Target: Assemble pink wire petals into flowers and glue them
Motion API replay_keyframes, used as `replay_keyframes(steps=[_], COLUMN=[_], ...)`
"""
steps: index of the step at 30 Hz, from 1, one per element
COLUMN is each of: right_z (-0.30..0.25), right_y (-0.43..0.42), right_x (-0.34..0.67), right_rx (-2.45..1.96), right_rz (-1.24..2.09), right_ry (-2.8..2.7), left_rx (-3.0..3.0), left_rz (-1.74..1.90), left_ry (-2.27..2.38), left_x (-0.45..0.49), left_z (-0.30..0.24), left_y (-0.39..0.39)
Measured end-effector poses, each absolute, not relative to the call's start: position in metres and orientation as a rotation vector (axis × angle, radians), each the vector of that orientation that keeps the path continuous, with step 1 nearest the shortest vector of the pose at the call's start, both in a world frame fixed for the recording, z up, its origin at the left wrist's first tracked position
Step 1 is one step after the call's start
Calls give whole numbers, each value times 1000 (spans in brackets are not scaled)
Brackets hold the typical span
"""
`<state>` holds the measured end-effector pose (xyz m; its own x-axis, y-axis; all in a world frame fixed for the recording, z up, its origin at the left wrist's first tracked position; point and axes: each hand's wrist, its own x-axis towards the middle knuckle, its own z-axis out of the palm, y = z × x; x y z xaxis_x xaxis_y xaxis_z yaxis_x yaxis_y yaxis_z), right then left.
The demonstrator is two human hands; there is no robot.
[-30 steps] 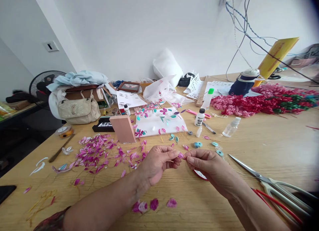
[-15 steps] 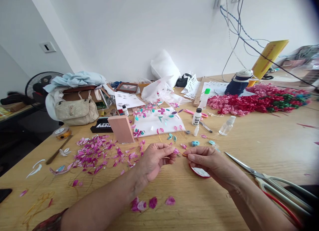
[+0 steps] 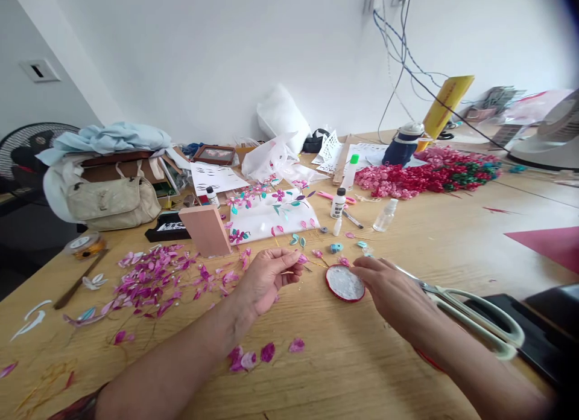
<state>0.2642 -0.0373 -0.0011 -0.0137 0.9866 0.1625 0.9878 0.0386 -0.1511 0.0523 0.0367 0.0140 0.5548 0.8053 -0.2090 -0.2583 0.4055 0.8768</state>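
Observation:
My left hand (image 3: 266, 277) pinches a small pink petal on a thin wire (image 3: 302, 259) just above the wooden table (image 3: 452, 227). My right hand (image 3: 386, 287) hovers low beside a round red-rimmed lid (image 3: 344, 283) with white stuff in it; its fingers are loosely curled and reach toward small pink petals (image 3: 344, 261) near the lid's far edge. Whether those fingers hold anything is hidden.
A heap of pink petals (image 3: 158, 275) lies at left, a few more (image 3: 265, 353) near my left forearm. Large scissors (image 3: 470, 308) lie right of my right hand. Behind are a white sheet with flower work (image 3: 271, 218), small glue bottles (image 3: 337, 204), a tan block (image 3: 205, 230) and red flowers (image 3: 425, 175).
My hands have parted: the right let go of the petal piece and moved right past the red-rimmed lid, now uncovered. The left keeps the petal. The view has swung right.

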Motion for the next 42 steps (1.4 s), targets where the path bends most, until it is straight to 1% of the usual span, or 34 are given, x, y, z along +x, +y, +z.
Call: replay_keyframes(steps=[3,8,13,19,24,31,35,38,40,42], right_z=[-8,-16,-24,-20,-18,-11,-15,-17,-14,-9], right_y=[-44,-45,-50,-52,-52,-52,-49,-45,-41,-37], right_x=[261,258,255,255,253,256,259,262,265,269], right_rx=[-2140,-2238,-2216,-2183,-2172,-2183,-2172,-2119,-2055,-2002], right_rz=[-67,-164,-240,-264,-222,-102,-113,-112,-12,202], right_ry=[-2174,-2147,-2149,-2168,-2215,-2146,-2192,-2108,-1992,-1824], left_rx=[913,899,896,888,887,893,882,882,883,883], left_rz=[736,727,706,702,704,713,709,708,705,699], left_ry=[698,680,699,709,700,688,693,694,692,675], left_x=[53,53,53,53,53,52,53,53,54,54], left_z=[16,17,15,18,19,19,20,20,19,17], left_y=[36,34,33,32,32,33,33,32,32,32])
